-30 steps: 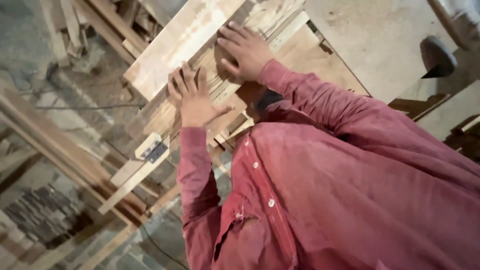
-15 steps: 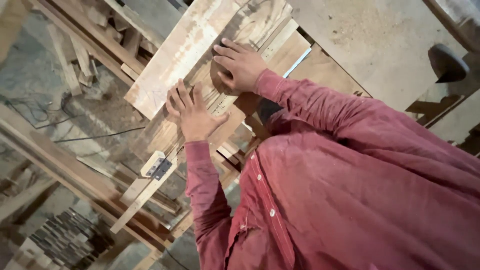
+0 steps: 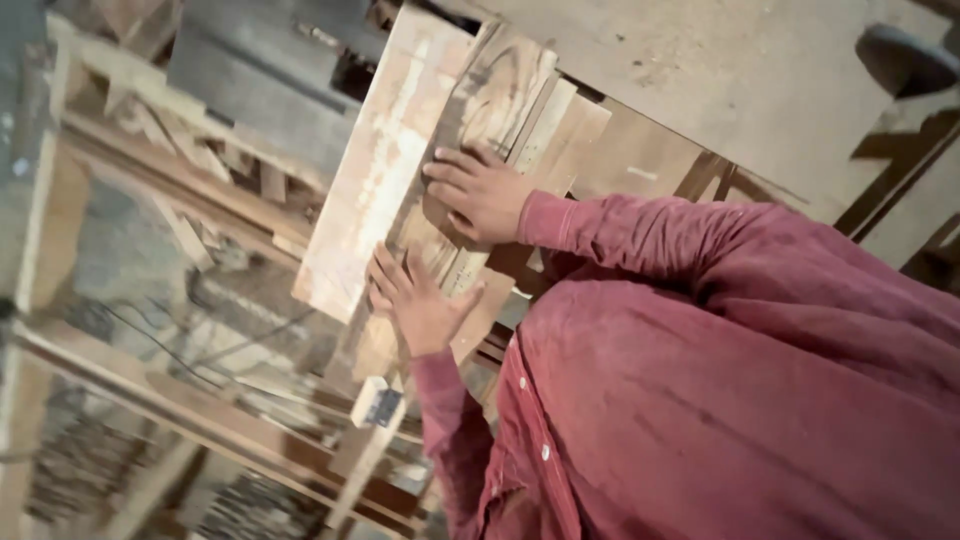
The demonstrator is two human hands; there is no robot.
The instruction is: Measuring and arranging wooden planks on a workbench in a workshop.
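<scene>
Rough matt wooden planks [image 3: 470, 150]

A woodworking shop: rough planks [image 3: 375, 190] stacked on a dusty workbench [image 3: 720, 70], timber framing [image 3: 200, 410] all around.

Two hands show — the left hand [image 3: 420, 305] and the right hand [image 3: 480, 190] — both lying flat with spread fingers on one stack of short boards [image 3: 500, 110]. One long pale plank [image 3: 385, 165] lies beside the stack. One small box [image 3: 378, 403] sits lower down. One red shirt [image 3: 720, 400] — its two sleeves both show.
</scene>
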